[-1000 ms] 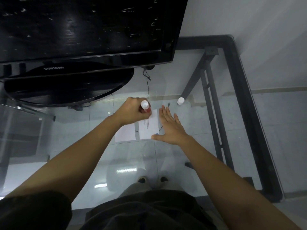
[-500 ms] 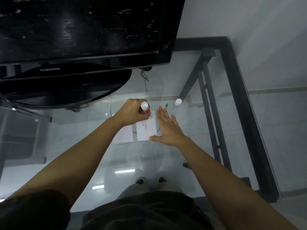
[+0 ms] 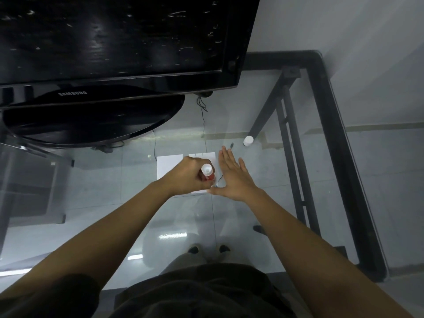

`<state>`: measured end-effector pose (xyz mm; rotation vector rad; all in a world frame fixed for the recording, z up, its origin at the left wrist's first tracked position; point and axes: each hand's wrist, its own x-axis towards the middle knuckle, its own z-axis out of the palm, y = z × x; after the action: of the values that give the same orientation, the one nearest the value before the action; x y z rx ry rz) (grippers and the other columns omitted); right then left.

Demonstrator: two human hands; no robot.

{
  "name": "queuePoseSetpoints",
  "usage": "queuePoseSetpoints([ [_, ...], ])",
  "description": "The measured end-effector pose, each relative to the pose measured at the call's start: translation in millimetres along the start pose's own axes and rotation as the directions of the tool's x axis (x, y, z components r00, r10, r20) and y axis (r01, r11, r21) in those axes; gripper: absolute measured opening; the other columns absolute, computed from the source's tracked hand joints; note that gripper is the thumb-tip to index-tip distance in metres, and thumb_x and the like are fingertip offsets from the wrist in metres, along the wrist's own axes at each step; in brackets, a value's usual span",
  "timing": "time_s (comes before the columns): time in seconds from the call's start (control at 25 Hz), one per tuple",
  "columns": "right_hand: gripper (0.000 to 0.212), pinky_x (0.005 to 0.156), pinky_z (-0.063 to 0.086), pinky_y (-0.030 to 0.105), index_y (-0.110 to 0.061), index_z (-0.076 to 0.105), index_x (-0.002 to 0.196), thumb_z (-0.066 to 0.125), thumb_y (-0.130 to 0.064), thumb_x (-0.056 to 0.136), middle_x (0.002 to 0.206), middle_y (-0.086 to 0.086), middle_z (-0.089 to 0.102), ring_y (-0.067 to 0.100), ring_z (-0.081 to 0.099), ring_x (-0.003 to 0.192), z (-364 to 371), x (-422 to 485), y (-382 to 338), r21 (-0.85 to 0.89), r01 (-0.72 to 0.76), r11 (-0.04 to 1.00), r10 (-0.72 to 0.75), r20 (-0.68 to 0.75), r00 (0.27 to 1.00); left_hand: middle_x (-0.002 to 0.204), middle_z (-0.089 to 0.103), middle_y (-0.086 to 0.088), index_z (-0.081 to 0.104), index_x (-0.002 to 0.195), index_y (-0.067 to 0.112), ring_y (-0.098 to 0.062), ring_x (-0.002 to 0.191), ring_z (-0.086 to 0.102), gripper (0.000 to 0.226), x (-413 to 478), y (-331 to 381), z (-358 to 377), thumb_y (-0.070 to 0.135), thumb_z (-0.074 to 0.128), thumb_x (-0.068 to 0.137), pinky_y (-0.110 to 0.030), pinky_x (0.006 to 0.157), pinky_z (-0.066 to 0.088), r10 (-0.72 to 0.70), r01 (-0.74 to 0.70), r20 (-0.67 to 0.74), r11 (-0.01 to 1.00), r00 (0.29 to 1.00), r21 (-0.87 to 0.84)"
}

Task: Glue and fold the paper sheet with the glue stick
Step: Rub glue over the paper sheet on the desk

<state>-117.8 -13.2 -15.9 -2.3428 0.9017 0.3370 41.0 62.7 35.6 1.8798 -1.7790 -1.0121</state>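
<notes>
A white paper sheet [image 3: 168,165] lies flat on the glass table, partly hidden under both hands. My left hand [image 3: 191,176] is closed around a red glue stick [image 3: 207,173] with a white end, held upright over the near right part of the sheet. My right hand [image 3: 234,176] lies flat with fingers spread, pressing down the sheet's right edge. The glue stick's white cap [image 3: 248,140] stands on the glass beyond my right hand, apart from it.
A black monitor [image 3: 119,40] on a round black base [image 3: 91,120] fills the far left. The glass table [image 3: 263,210] has a black frame along its right edge [image 3: 339,157]. A thin cable [image 3: 203,115] runs down behind the sheet. My feet show through the glass.
My left hand has drawn the glue stick toward me along the sheet, from its far part to its near part. My right hand stays flat on the right edge.
</notes>
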Motion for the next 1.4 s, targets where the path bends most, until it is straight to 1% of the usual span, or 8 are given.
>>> queuePoseSetpoints([
  [0.16,0.109,0.112,-0.012,0.039,-0.015,-0.017,0.144,0.057,-0.061,0.078,0.154,0.002,-0.023,0.014,-0.023,0.14,-0.5,-0.4,0.4,0.003,-0.001,1.0,0.001,0.006,1.0,0.074,0.067,-0.003,0.062,0.08,0.012,-0.015,0.067,0.06,0.017,21.4,-5.0,-8.7,0.022,0.073,0.071,-0.025,0.061,0.048,-0.04,0.04,-0.004,0.999,0.999,0.011],
  [0.44,0.112,0.109,-0.015,0.037,-0.013,-0.017,0.144,0.061,-0.058,0.076,0.155,0.003,-0.022,0.016,-0.022,0.14,-1.1,0.0,0.4,0.008,-0.02,1.0,0.02,0.012,1.0,0.083,0.068,-0.003,0.064,0.088,0.01,-0.015,0.074,0.06,0.019,47.5,-6.6,-35.7,0.021,0.073,0.075,-0.012,0.063,0.042,-0.072,0.074,-0.224,0.997,0.972,0.001],
  [0.6,0.109,0.111,-0.013,0.039,-0.017,-0.015,0.144,0.06,-0.058,0.077,0.154,0.002,-0.023,0.014,-0.022,0.14,-0.2,-2.2,3.3,0.016,0.004,1.0,-0.004,-0.004,1.0,0.079,0.069,-0.001,0.065,0.085,0.012,-0.012,0.07,0.063,0.018,13.3,-2.8,-26.9,0.021,0.074,0.072,-0.012,0.062,0.046,-0.024,0.021,-0.144,1.0,0.989,-0.016],
  [0.84,0.104,0.109,-0.015,0.039,-0.023,-0.011,0.145,0.058,-0.059,0.078,0.154,0.002,-0.024,0.016,-0.024,0.139,0.5,-0.1,4.0,-0.019,0.014,1.0,-0.014,0.008,1.0,0.078,0.068,-0.002,0.064,0.08,0.012,-0.016,0.069,0.062,0.013,-11.8,-10.9,-11.6,0.018,0.073,0.071,-0.03,0.066,0.052,-0.057,0.056,-0.052,0.998,0.997,-0.015],
  [1.04,0.106,0.107,-0.018,0.036,-0.022,-0.012,0.145,0.061,-0.058,0.077,0.154,0.001,-0.024,0.017,-0.024,0.139,-0.8,0.2,1.5,-0.015,0.001,1.0,-0.001,0.019,1.0,0.081,0.066,-0.001,0.063,0.087,0.012,-0.016,0.073,0.06,0.02,24.6,-19.4,-32.1,0.025,0.073,0.076,-0.022,0.065,0.046,-0.115,0.121,-0.158,0.992,0.981,0.024],
  [1.16,0.105,0.107,-0.017,0.037,-0.022,-0.012,0.145,0.061,-0.057,0.077,0.154,0.001,-0.025,0.016,-0.024,0.139,-1.2,0.3,2.2,-0.008,-0.003,1.0,0.003,0.022,1.0,0.079,0.067,0.0,0.063,0.085,0.014,-0.013,0.072,0.06,0.017,21.1,-15.9,-33.0,0.025,0.073,0.076,-0.017,0.063,0.044,-0.117,0.118,-0.213,0.993,0.97,-0.009],
  [1.28,0.105,0.11,-0.015,0.038,-0.023,-0.011,0.145,0.06,-0.058,0.077,0.153,0.001,-0.025,0.014,-0.025,0.139,-1.4,-0.2,3.4,-0.009,0.001,1.0,-0.001,0.027,1.0,0.078,0.068,0.0,0.064,0.082,0.014,-0.013,0.07,0.062,0.017,-12.4,-11.0,-19.1,0.022,0.075,0.071,-0.021,0.062,0.05,-0.078,0.072,-0.135,0.996,0.988,-0.053],
  [1.4,0.105,0.11,-0.015,0.039,-0.022,-0.011,0.145,0.06,-0.058,0.077,0.154,0.002,-0.025,0.015,-0.025,0.139,-1.3,-0.3,2.0,-0.015,0.0,1.0,0.001,0.032,1.0,0.079,0.069,-0.004,0.065,0.081,0.01,-0.017,0.071,0.063,0.016,-37.8,-11.4,-4.5,0.016,0.074,0.069,-0.024,0.063,0.049,-0.052,0.052,-0.055,0.999,0.997,-0.015],
])
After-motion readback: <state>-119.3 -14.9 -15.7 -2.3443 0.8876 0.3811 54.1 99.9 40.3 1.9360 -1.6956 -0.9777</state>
